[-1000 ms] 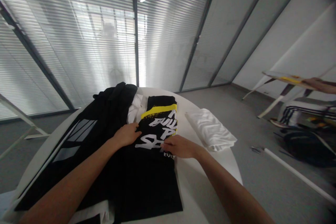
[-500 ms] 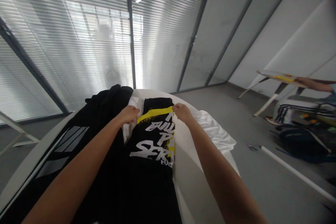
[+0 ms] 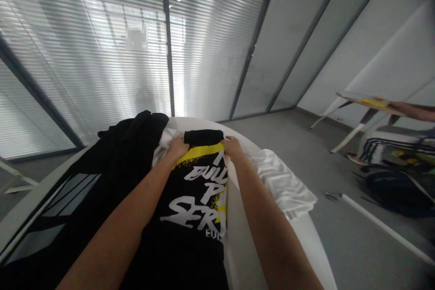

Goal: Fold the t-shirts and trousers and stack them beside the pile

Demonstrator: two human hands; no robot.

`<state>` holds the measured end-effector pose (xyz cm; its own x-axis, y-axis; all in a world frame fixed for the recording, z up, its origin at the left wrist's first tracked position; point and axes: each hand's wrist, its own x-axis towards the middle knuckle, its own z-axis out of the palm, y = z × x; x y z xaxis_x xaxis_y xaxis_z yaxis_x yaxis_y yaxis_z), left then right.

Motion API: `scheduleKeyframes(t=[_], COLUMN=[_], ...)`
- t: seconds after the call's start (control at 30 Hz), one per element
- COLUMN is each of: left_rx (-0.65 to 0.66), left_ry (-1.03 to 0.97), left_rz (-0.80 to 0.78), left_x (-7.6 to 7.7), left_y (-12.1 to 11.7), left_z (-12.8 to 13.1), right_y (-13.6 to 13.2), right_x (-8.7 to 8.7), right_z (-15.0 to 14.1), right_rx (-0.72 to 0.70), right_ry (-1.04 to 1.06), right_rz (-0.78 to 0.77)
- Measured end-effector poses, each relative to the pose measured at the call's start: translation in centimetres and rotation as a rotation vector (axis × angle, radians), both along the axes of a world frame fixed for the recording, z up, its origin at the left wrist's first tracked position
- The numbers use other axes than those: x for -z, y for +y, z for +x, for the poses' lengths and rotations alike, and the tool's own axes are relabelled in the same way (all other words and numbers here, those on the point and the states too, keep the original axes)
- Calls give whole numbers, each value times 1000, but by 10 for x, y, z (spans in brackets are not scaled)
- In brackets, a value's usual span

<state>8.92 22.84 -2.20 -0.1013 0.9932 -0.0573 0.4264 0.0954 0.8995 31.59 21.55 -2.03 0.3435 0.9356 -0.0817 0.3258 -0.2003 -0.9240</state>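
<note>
A black T-shirt [image 3: 190, 231] with white lettering and a yellow stripe lies lengthwise on the round white table [image 3: 243, 235]. My left hand [image 3: 177, 147] grips its far edge near the yellow stripe, next to a crumpled white cloth [image 3: 160, 154]. My right hand [image 3: 233, 148] pinches the far right edge of the shirt. Between my hands a dark band of the shirt [image 3: 204, 137] rises in a roll. My forearms hide much of the shirt's lower part.
A black garment with grey stripes [image 3: 73, 199] covers the table's left side, and a folded white garment [image 3: 282, 181] lies to the right. Beyond the table, a co-worker's forearm [image 3: 413, 111] rests on a small table [image 3: 365, 103]. A dark bag [image 3: 394, 192] and a white rod [image 3: 380, 224] lie on the floor.
Both hands have moved from the middle of the print to the far edge of the shirt, and they now gather it there. The far end of the shirt has bunched into a band.
</note>
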Motion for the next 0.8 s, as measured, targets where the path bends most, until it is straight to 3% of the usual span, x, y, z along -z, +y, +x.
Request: scheduleKeyframes(t=[0.23,0.47,0.63,0.8], left_rx=[-43,20,92,200], left_ry=[-384,-617,-696,-705], left_rz=[-219,-407,-405,-261], left_x=[-8,-26,-33,-30], left_y=[-4,-2,-10,-13], left_z=[-6,-15,-13,-9], right_y=[-4,-13,-17,-21], right_x=[-11,-24,-29,-35], right_z=[-6,-10,-6,-6], right_rx=[37,-30,-132,-164], right_ry=[328,431,406,366], right_rz=[-103,-113,-77,15])
